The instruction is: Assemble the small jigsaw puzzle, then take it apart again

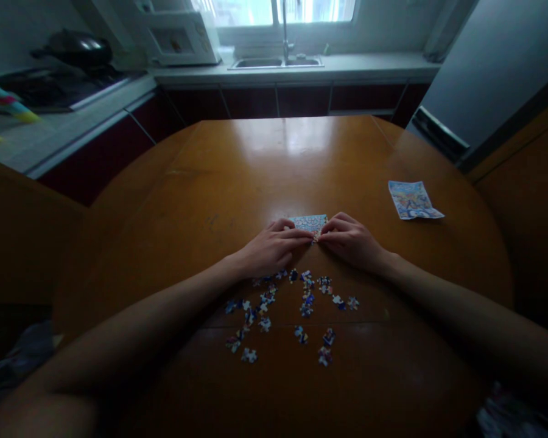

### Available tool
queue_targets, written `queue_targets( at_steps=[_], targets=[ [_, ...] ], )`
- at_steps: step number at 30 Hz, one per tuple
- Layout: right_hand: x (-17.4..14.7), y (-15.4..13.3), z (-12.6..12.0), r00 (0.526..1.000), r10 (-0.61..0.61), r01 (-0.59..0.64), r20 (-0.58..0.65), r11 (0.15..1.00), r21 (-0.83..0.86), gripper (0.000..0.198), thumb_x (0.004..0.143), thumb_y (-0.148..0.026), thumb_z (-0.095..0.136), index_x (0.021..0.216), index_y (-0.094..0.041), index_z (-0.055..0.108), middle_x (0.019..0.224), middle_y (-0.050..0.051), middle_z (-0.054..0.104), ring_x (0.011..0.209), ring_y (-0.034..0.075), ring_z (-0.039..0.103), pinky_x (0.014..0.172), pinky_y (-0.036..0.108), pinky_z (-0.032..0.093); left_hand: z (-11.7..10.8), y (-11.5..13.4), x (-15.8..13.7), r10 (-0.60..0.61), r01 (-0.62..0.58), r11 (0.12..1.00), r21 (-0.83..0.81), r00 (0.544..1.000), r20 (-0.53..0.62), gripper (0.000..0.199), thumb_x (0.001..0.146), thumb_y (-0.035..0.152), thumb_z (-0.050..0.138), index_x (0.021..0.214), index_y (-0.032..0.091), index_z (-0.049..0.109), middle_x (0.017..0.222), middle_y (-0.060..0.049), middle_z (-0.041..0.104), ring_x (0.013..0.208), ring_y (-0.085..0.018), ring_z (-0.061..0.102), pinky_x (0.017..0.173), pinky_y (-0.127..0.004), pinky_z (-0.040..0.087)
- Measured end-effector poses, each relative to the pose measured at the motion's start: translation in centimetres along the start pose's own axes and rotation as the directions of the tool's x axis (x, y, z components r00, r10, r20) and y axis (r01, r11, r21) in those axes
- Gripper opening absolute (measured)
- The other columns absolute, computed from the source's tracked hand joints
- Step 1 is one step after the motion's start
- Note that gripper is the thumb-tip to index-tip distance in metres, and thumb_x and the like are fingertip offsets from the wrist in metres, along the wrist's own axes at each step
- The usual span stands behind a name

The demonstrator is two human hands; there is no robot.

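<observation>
Jigsaw section (308, 222), partly assembled: on the table, clock centre for this entry.
Left hand (269, 249): at 8 o'clock, fingers close together, tips at the section's near edge.
Right hand (351, 243): at 4 o'clock, fingers curled, grip narrow, tips at the near right corner; whether either hand pinches a piece cannot be told.
Loose jigsaw pieces (265, 324): scattered, 5 to 7 o'clock.
Printed picture sheet (410, 199): 3 o'clock, creased.
Wooden table (164, 225): rounded, glossy, brown.
Kitchen beyond: lidded pan (80, 48) on hob, 10 o'clock; white microwave (178, 39), 11; double sink (260, 62), 12.
</observation>
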State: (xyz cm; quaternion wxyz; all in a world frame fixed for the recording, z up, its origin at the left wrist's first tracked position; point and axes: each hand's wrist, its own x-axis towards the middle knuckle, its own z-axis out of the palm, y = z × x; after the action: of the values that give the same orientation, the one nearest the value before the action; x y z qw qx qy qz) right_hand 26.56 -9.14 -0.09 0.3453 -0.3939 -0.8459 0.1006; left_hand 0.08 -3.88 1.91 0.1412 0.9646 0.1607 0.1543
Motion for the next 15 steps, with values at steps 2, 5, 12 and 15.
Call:
queue_targets(
  at_steps=[2, 5, 12, 15],
  targets=[
    [-0.06, 0.16, 0.10, 1.000, -0.012, 0.012, 0.005, 1.000, -0.014, 0.019, 0.095, -0.027, 0.061, 0.095, -0.033, 0.079, 0.095, 0.004, 0.073, 0.090, 0.022, 0.058, 0.081, 0.040, 0.053, 0.03, -0.01, 0.02, -0.003, 0.003, 1.000, -0.006, 1.000, 0.002, 0.063, 0.083, 0.008, 0.050, 0.142, 0.029, 0.055, 0.137, 0.000, 0.064, 0.117, -0.026, 0.050, 0.108, -0.049, 0.041],
    [-0.09, 0.30, 0.14, 1.000, -0.024, 0.024, 0.015, 0.999, -0.027, 0.021, 0.095, -0.026, 0.060, 0.097, -0.034, 0.079, 0.096, 0.003, 0.073, 0.090, 0.022, 0.058, 0.081, 0.040, 0.053, -0.01, 0.02, 0.09, -0.001, 0.001, 1.000, -0.021, 1.000, 0.006, 0.064, 0.083, 0.007, 0.048, 0.142, 0.029, 0.055, 0.138, 0.001, 0.064, 0.119, -0.026, 0.049, 0.109, -0.050, 0.041],
    [-0.01, -0.35, -0.47, 0.996, -0.033, 0.036, 0.087, 0.999, -0.038, 0.026, 0.093, -0.022, 0.059, 0.107, -0.035, 0.078, 0.105, 0.004, 0.071, 0.098, 0.024, 0.057, 0.088, 0.043, 0.053, -0.27, -0.09, 0.16, 0.019, -0.019, 0.999, -0.043, 1.000, 0.005, 0.064, 0.084, 0.005, 0.045, 0.141, 0.030, 0.056, 0.140, 0.002, 0.062, 0.122, -0.026, 0.048, 0.109, -0.049, 0.042],
    [-0.13, -0.53, -0.76, 1.000, 0.021, -0.020, 0.016, 0.999, -0.029, 0.026, 0.093, -0.022, 0.059, 0.109, -0.031, 0.077, 0.104, 0.006, 0.070, 0.099, 0.024, 0.057, 0.087, 0.044, 0.053, -0.35, -0.14, 0.11, 0.029, -0.028, 0.999, -0.032, 0.999, 0.027, 0.064, 0.084, 0.005, 0.045, 0.143, 0.031, 0.054, 0.142, 0.002, 0.060, 0.124, -0.027, 0.047, 0.111, -0.050, 0.040]
  ],
)
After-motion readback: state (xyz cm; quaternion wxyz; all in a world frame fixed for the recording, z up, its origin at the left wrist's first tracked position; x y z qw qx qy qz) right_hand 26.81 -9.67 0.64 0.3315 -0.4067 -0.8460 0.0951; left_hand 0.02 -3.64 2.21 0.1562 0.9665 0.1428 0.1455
